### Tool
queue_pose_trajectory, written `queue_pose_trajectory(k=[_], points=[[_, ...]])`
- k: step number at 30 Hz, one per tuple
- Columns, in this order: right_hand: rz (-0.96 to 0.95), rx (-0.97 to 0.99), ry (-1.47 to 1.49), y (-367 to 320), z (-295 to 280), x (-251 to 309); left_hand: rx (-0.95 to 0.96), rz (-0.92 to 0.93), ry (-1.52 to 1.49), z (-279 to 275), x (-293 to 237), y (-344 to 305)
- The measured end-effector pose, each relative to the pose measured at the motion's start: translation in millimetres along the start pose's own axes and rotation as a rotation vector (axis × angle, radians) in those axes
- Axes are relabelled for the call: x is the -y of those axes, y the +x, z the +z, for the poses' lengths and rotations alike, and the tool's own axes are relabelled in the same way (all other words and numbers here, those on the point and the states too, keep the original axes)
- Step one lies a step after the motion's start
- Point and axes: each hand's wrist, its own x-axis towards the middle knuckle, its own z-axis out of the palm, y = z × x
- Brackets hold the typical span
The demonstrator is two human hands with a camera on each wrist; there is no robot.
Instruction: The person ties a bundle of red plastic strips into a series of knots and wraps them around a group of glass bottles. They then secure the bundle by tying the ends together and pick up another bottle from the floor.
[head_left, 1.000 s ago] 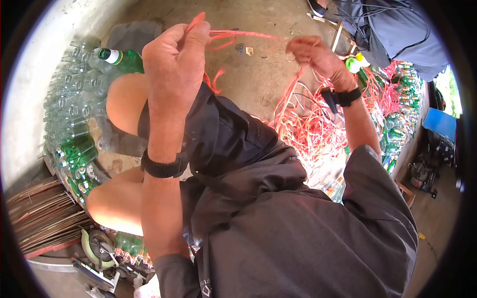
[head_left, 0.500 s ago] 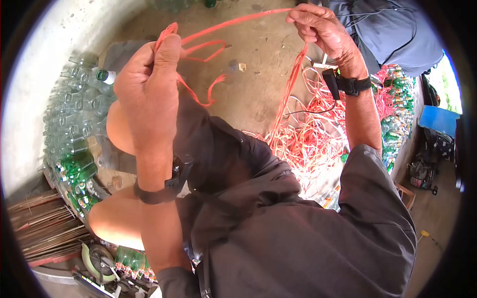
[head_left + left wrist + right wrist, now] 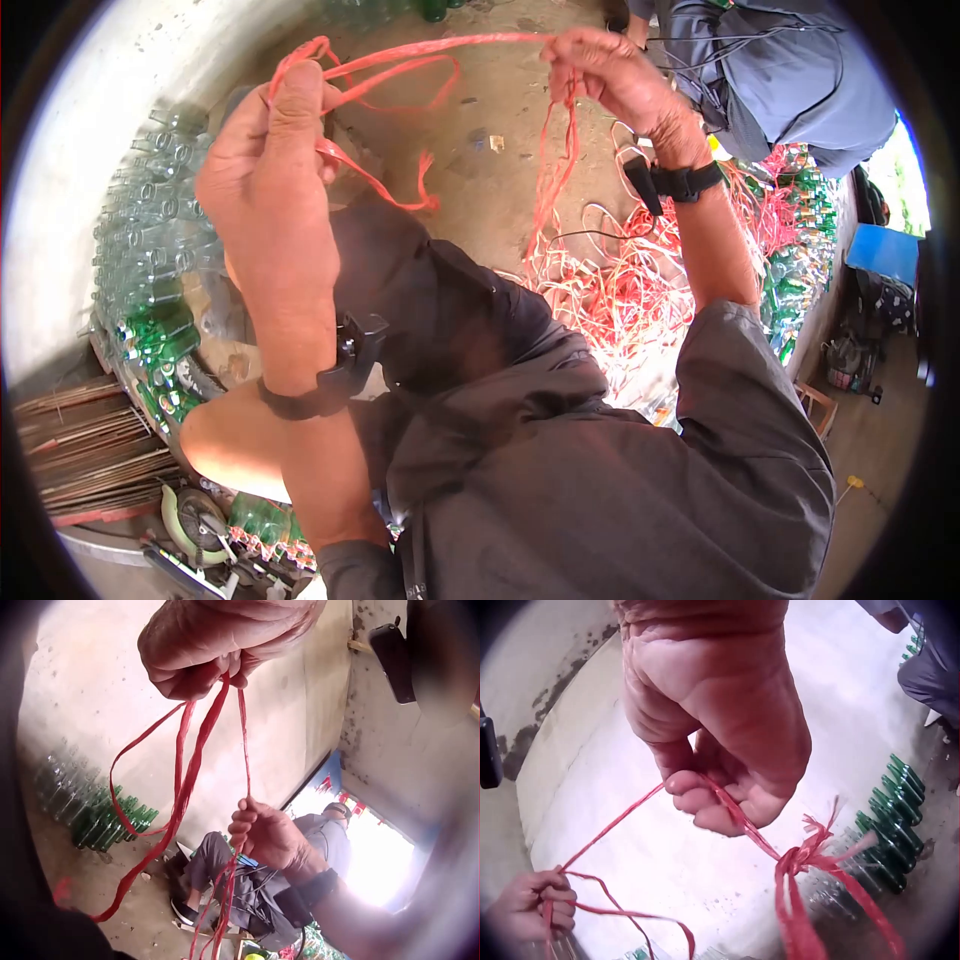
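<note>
Red plastic twine [image 3: 440, 44] stretches nearly level between the two hands in the head view. My left hand [image 3: 270, 190] grips a bunch of its strands between thumb and curled fingers, with a loop and a frayed end hanging below. The right hand [image 3: 622, 85] pinches the same twine between thumb and fingertips. Just beyond the right fingers, a knot [image 3: 793, 860] with frayed ends shows in the right wrist view. From there several strands drop toward a tangled heap of red and pale twine [image 3: 630, 290] on the floor.
Rows of clear glass bottles [image 3: 160, 210] line the wall at left, with green bottles [image 3: 160, 335] nearer. Another person [image 3: 780, 90] sits at the upper right. A stack of thin wooden strips [image 3: 95, 450] lies lower left; a blue panel [image 3: 883, 252] stands at far right.
My left hand has moved left with its strands, widening the gap between the hands. The right hand rose, then came slightly down and left, still pinching the twine.
</note>
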Motion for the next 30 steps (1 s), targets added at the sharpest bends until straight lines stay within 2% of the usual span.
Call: queue_pose_trajectory(k=[4, 7, 11, 13, 16, 18, 22, 24, 25, 27, 30], points=[[0.069, 0.017, -0.164, -13.7, 17.0, -39.1, 0.004, 0.041, -0.001, -11.5, -1.3, 9.0], [0.183, 0.128, -0.327, -27.4, 33.8, -45.6, -0.016, 0.042, 0.044, -15.3, -0.9, 10.5], [0.152, 0.267, -0.273, -31.8, 37.3, -83.9, -0.032, 0.041, -0.003, -16.3, -2.2, 10.6], [0.166, 0.259, -0.265, -37.0, 41.5, -102.1, -0.103, 0.058, -0.035, -10.5, -6.0, 10.0], [0.169, 0.218, -0.260, -44.8, 62.8, -99.5, -0.080, 0.069, -0.038, -18.3, -3.1, 13.5], [0.210, 0.109, -0.272, -45.1, 77.3, -94.6, -0.092, 0.071, -0.030, -18.6, -6.0, 12.6], [0.172, 0.039, -0.354, -43.6, 108.2, -96.1, -0.101, 0.073, -0.022, -17.2, -13.6, 11.4], [0.001, -0.045, -0.375, -38.5, 122.6, -103.3, -0.076, 0.071, -0.028, -22.1, -12.8, 13.1], [0.001, -0.043, -0.372, -35.2, 125.0, -109.1, -0.051, 0.065, -0.035, -24.4, -12.7, 13.2], [-0.073, 0.059, -0.560, -25.2, 126.2, -123.0, -0.051, 0.076, -0.032, -23.6, -14.8, 12.4], [-0.045, 0.089, -0.499, -18.8, 135.6, -136.9, -0.050, 0.084, -0.034, -27.3, -15.2, 10.5]])
